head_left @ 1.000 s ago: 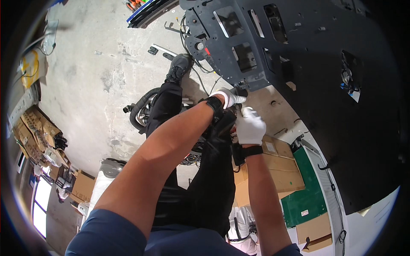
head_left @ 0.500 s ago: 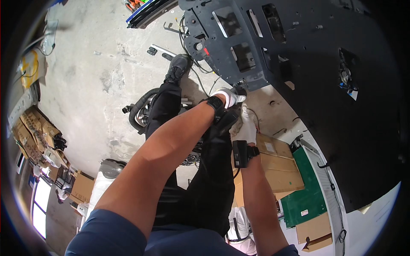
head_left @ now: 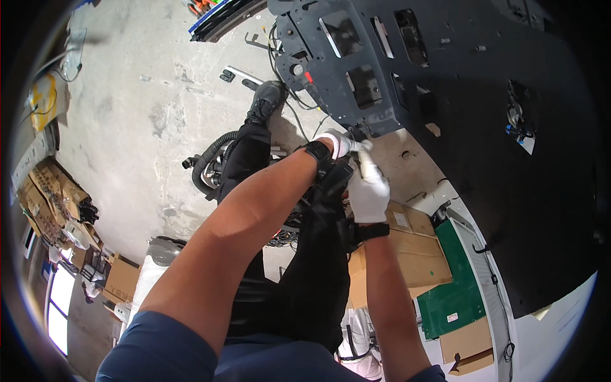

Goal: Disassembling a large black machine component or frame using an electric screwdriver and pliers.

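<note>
Both my hands wear white gloves and meet at the lower edge of a large dark metal panel [head_left: 375, 118]. My left hand [head_left: 339, 144] is closed round a small dark part at that edge, mostly hidden by the glove. Just below and to the right, my right hand [head_left: 369, 197] is closed too, its thumb or index finger stretched toward the left fingertips. What it grips is hidden, and its fingers are slightly blurred. The panel has several rectangular cut-outs and a small red piece [head_left: 309, 77] near its left edge.
Black cables [head_left: 296, 118] hang down the panel's left side. My shoe [head_left: 270, 95] rests on the concrete floor beside a ribbed black hose [head_left: 207, 162]. Cardboard boxes [head_left: 407, 254] and a green board [head_left: 449, 286] are at the right. More cartons [head_left: 121, 280] stand at the left.
My right hand has turned at the wrist, its back now facing up more. The left hand stays almost in place at the panel edge.
</note>
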